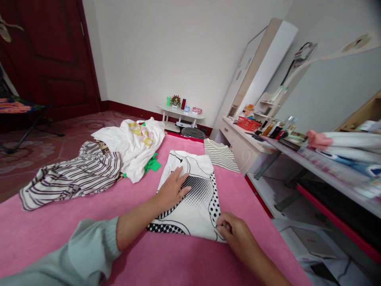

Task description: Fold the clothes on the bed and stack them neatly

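Note:
A white T-shirt with a black dotted print (196, 186) lies folded on the pink bed cover (166, 262). My left hand (174, 190) rests flat on its middle with the fingers stretched out. At the shirt's near right corner my right hand (233, 231) is closed, pinching the fabric's edge. A pale green sleeve covers my left forearm.
A striped garment (74, 174) and a white shirt with yellow letters (133, 143) lie in a heap at the left, over something green (152, 163). A folded striped top (220, 154) sits beyond the printed shirt. A cluttered desk (297, 151) stands right of the bed.

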A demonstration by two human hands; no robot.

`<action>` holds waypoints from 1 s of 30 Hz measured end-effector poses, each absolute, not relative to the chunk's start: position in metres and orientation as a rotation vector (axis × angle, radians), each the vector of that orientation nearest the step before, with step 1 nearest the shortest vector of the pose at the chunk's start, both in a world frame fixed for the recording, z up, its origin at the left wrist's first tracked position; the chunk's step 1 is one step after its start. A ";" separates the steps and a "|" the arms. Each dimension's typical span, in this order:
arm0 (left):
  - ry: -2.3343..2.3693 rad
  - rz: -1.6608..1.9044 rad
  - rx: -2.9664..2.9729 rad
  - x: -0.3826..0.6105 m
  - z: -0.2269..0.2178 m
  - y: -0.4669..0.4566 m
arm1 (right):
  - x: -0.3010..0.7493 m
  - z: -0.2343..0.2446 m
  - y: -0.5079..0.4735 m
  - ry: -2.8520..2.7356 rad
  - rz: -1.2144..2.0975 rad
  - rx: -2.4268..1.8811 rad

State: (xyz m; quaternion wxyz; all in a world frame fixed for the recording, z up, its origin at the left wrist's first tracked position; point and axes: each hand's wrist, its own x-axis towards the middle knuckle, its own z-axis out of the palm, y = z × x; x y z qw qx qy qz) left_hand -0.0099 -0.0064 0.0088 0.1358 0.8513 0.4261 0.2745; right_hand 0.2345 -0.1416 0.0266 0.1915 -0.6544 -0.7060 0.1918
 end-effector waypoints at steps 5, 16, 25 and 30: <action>1.058 0.475 2.566 -0.040 0.006 -0.052 | 0.231 0.059 -0.132 -2.167 0.391 -2.040; 0.997 0.096 2.503 -0.041 0.035 -0.108 | 0.156 0.030 -0.010 -2.585 0.311 -1.550; 0.823 0.053 2.628 -0.068 0.022 -0.117 | 0.187 0.000 0.081 -2.345 0.034 -1.980; 0.876 0.311 2.485 -0.083 0.042 -0.117 | 0.183 -0.004 0.084 -2.271 0.031 -2.071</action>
